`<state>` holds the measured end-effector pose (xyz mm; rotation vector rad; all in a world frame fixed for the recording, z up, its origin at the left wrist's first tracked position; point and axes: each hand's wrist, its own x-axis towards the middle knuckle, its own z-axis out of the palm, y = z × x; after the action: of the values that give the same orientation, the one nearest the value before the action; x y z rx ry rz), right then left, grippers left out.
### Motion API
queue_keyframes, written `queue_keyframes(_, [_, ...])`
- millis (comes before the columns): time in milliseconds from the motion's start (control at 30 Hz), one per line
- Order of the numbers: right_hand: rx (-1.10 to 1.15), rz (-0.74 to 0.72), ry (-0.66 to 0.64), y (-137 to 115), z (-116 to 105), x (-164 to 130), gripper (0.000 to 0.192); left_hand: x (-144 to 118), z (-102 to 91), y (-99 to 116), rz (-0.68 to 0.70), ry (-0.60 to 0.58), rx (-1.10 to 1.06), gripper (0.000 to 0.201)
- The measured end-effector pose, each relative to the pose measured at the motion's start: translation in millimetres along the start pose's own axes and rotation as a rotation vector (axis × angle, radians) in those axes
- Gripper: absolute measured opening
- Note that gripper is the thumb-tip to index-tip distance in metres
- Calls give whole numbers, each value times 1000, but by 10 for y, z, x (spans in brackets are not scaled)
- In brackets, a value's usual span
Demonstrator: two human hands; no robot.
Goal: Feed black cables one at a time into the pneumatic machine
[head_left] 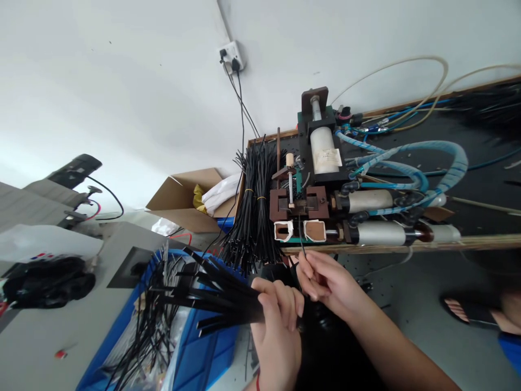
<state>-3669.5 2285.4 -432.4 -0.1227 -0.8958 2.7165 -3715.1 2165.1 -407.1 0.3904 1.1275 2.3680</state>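
Observation:
My left hand (277,320) grips a fan of flat black strips (211,296) that spread out to the left over a blue bin. My right hand (325,279) pinches a single thin black tube (302,239) and holds it up into the jaws of a small pneumatic press (313,179) on the bench edge. The tube's upper end sits between the brown clamp blocks. Beside the press, to its left, lie tied bundles of black tubes (254,212).
A blue bin (195,347) with loose black pieces stands under my left hand. Blue air hoses (423,163) loop right of the press. A cardboard box (191,201) sits behind the bundles. A sandalled foot (468,309) rests on the floor at right.

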Motion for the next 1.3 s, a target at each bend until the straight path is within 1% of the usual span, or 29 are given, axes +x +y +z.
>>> queue_keyframes(100, [47, -19, -26, 24, -41, 22, 40, 21, 37, 12, -1, -13, -4, 44])
queue_keyframes(200, [123, 25, -35, 53, -99, 55, 40, 33, 48, 13, 0, -25, 9, 44])
queue_keyframes(367, [178, 84, -64, 87, -178, 108, 39, 45, 52, 8, -8, -58, 25, 45])
queue_keyframes(667, [230, 124, -86, 52, -184, 155, 42, 86, 94, 39, -36, -47, 23, 43])
queue_keyframes(767, [219, 135, -101, 52, -199, 166, 43, 80, 87, 29, -29, -53, 23, 42])
queue_keyframes(933, [187, 125, -90, 72, -223, 173, 43, 76, 77, 18, -17, -56, 26, 42])
queue_keyframes(1067, [187, 117, -83, 56, -189, 176, 43, 89, 78, 22, -16, -49, 25, 44])
queue_keyframes(1200, [118, 102, -23, 25, -102, 168, 40, 80, 56, 26, -41, -56, 1, 42])
queue_keyframes(1300, [-46, 91, 59, 21, -40, 143, 38, 34, 8, 18, -94, -72, -41, 39])
